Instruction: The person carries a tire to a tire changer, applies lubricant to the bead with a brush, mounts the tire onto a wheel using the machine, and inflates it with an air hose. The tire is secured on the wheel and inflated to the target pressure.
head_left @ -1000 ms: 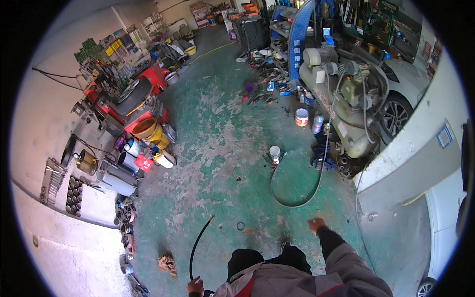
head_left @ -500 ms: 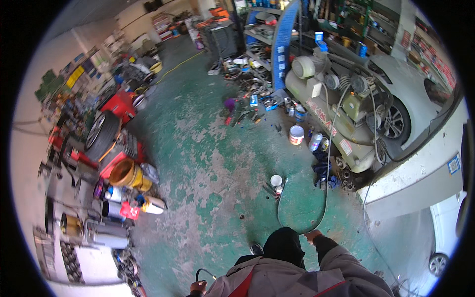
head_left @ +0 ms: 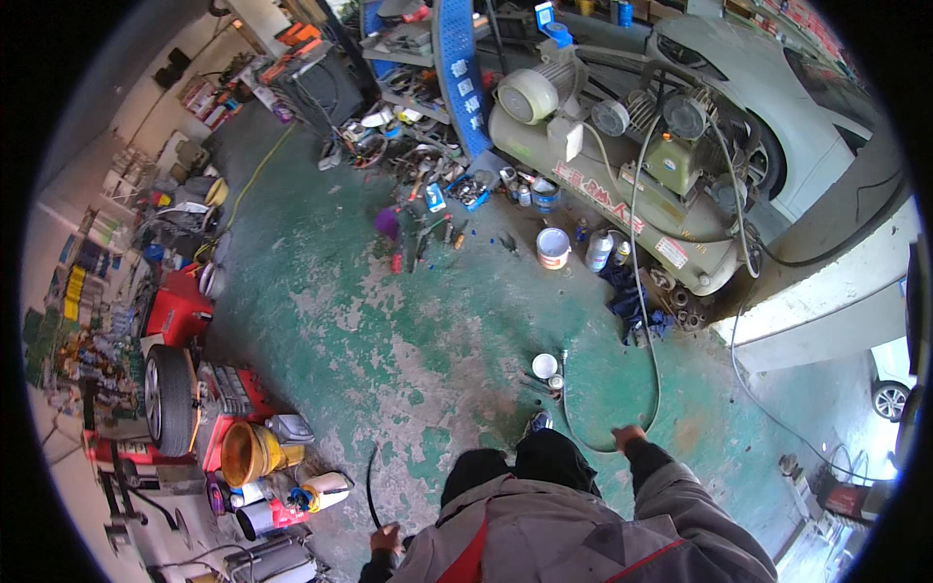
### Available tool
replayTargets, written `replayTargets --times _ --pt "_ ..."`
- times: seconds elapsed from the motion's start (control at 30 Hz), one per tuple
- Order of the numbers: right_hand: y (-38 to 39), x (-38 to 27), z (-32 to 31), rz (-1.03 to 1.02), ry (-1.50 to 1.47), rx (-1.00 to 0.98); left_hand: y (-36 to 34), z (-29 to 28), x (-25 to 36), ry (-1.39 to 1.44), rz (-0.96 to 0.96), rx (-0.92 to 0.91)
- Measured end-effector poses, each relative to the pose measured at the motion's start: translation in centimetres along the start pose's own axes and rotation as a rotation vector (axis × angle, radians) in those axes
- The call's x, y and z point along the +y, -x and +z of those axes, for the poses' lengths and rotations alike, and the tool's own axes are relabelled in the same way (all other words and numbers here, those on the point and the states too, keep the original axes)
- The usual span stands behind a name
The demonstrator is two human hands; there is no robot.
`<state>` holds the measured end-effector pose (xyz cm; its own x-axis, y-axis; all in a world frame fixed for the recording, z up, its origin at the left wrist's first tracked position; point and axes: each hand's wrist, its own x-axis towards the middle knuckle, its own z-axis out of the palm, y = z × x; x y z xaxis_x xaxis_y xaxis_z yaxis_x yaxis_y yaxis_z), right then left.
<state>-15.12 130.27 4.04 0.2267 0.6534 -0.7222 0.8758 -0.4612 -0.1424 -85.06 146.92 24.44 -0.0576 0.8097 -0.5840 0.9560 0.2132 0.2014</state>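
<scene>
My left hand (head_left: 386,536) is at the bottom edge, shut on a thin black hose (head_left: 369,486) that curves up over the green floor. My right hand (head_left: 627,435) hangs by my side with its fingers curled and nothing in them. It shows just above a black hose loop (head_left: 653,389) that lies on the floor and runs up to the beige air compressor (head_left: 622,185). My grey jacket with red trim fills the lower middle, and one shoe (head_left: 537,422) shows ahead of it. A small white tin (head_left: 544,365) stands on the floor close ahead.
A white bucket (head_left: 552,245) and bottles stand in front of the compressor, with a white car (head_left: 768,87) behind it. Loose tools lie around a blue post (head_left: 462,68). On the left are a red machine (head_left: 180,311), a tyre (head_left: 170,398) and a yellow bucket (head_left: 243,452).
I have walked forward, so the compressor, the tin and the floor hose loop are nearer. My right hand has come over the loop's near end. My left hand keeps its hold on the hose.
</scene>
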Motion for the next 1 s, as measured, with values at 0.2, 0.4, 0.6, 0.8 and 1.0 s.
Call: replayTargets --times 0.2,0.4,0.6,0.8,1.0 --pt "-4.8 -9.5 -19.0 0.173 -0.933 0.404 -17.8 -8.2 10.1 0.128 0.066 -0.067" --pt "-3.7 -7.0 -19.5 0.480 -1.037 0.416 -35.9 -12.5 22.6 -0.171 0.381 -0.213" --pt "3.3 -10.1 -11.2 0.603 -0.399 -0.500 -49.5 -17.3 34.9 -0.287 0.487 -0.382" --pt "-0.2 -21.2 -16.4 0.942 -1.403 -0.121 -57.2 -23.4 41.8 -0.157 0.664 -0.334" --pt "-7.0 -22.6 -28.1 0.900 -1.488 0.215 -60.2 -26.5 45.2 -0.261 0.608 -0.293"
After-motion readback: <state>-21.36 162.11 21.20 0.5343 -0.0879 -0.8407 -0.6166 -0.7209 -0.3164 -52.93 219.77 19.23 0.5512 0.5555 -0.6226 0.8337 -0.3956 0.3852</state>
